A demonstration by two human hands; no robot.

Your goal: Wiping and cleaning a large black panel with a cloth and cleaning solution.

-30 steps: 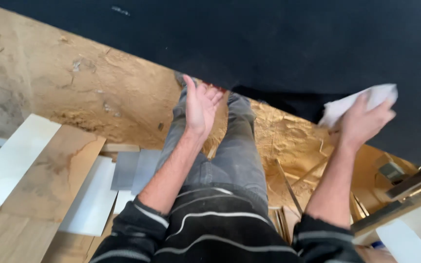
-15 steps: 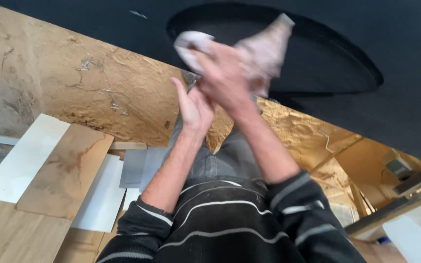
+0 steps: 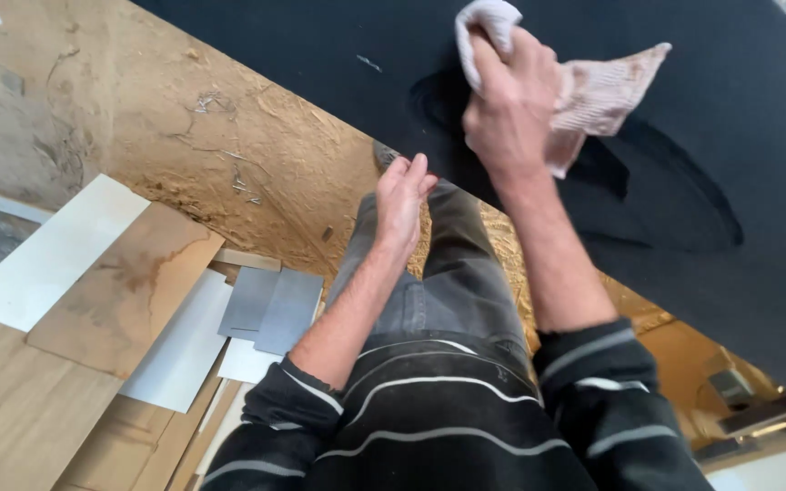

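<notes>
My right hand [image 3: 509, 107] grips a crumpled white and pinkish cloth [image 3: 584, 86] and presses it onto a large black panel [image 3: 739, 118]. Around the cloth the panel shows a darker, damp oval smear [image 3: 666, 200]. My left hand [image 3: 402, 202] rests with its fingers against the near edge of the black panel, holding nothing, fingers straight and slightly apart. Below the hands are my grey trousers and dark striped sleeves.
The floor is covered in sawdust [image 3: 184, 136]. Offcuts lie at the left: a white board [image 3: 52, 255], a brown wooden board [image 3: 120, 291] and grey sheets [image 3: 270, 309]. Pale wood planks [image 3: 11, 409] fill the lower left corner. A metal frame part [image 3: 757, 414] shows at lower right.
My right hand has swept the cloth from the far right across the black panel to the middle, just above my left hand. The left hand has stayed at the panel's edge.
</notes>
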